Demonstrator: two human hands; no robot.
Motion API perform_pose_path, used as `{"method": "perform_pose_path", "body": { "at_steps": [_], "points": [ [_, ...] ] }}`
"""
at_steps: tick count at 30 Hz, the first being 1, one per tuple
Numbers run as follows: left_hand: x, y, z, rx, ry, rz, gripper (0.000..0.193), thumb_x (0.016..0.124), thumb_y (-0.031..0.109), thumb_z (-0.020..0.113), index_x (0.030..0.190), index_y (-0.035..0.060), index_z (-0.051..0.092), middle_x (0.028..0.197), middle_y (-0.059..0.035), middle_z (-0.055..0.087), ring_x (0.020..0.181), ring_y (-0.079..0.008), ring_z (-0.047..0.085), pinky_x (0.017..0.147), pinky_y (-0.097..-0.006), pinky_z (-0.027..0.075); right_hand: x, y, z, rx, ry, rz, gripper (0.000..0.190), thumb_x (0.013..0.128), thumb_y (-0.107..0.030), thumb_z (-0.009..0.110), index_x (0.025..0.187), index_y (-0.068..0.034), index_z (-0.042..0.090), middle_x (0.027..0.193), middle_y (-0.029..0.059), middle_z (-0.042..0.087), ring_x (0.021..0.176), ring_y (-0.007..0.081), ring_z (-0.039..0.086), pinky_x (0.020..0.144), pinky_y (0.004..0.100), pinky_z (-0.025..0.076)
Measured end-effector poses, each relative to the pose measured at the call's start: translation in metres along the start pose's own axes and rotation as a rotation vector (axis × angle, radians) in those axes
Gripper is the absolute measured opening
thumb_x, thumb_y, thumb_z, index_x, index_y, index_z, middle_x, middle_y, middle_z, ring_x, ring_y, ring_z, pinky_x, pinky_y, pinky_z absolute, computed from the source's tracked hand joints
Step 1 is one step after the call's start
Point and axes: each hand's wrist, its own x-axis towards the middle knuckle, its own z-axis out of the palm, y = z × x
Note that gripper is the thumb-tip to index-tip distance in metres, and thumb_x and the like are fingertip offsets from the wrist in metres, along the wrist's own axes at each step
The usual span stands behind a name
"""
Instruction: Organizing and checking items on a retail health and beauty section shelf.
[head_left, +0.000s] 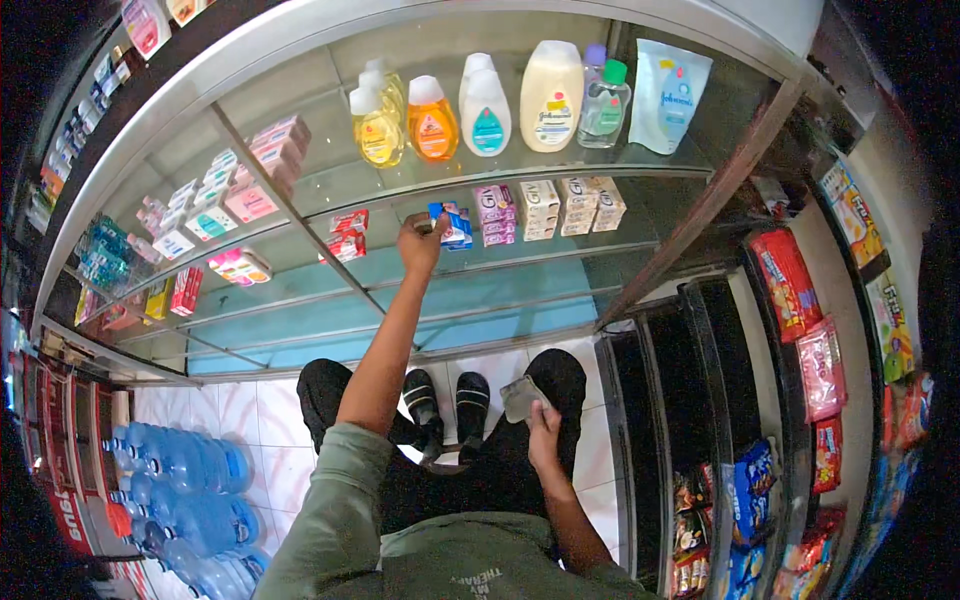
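Note:
My left hand (420, 241) reaches onto the middle glass shelf of a display cabinet. Its thumb and fingers grip a small blue-and-white soap packet (438, 212) beside more blue soap packets (460, 234). Just right of these stand stacked purple soap boxes (496, 215) and cream soap boxes (539, 210). Red-and-white packets (345, 244) lie to the left on the same shelf. Low by my right knee, my right hand (544, 433) holds a folded grey cloth (524, 398).
Johnson's bottles (552, 97) and a pale refill pouch (666, 97) line the upper shelf. A metal frame post (697, 202) bounds the cabinet's right side. Large blue water bottles (187, 457) stand on the floor at left. Snack packs (785, 283) fill dark racks at right.

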Motion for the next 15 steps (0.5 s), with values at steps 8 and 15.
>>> {"method": "perform_pose_path", "body": {
  "at_steps": [8,15],
  "points": [
    [0.015,-0.012,0.016,0.211,0.118,0.06,0.034,0.068,0.032,0.079,0.081,0.0019,0.07,0.07,-0.0121,0.068,0.064,-0.0223,0.066,0.062,-0.0331,0.052,0.002,0.013,-0.002,0.078,-0.031,0.026,0.028,0.094,-0.032,0.054,0.096,-0.005,0.061,0.091,-0.0014,0.061,0.083,0.0091,0.056,0.073,0.028,0.044],
    [0.003,0.006,0.015,0.294,0.115,0.131,0.035,0.068,0.034,0.078,0.081,0.0024,0.071,0.071,-0.0117,0.068,0.064,-0.0223,0.067,0.064,-0.0335,0.053,0.002,0.017,-0.004,0.044,-0.017,0.031,0.027,0.094,-0.031,0.053,0.098,-0.005,0.062,0.091,-0.0019,0.061,0.083,0.0079,0.055,0.072,0.0274,0.043]
  ]
}}
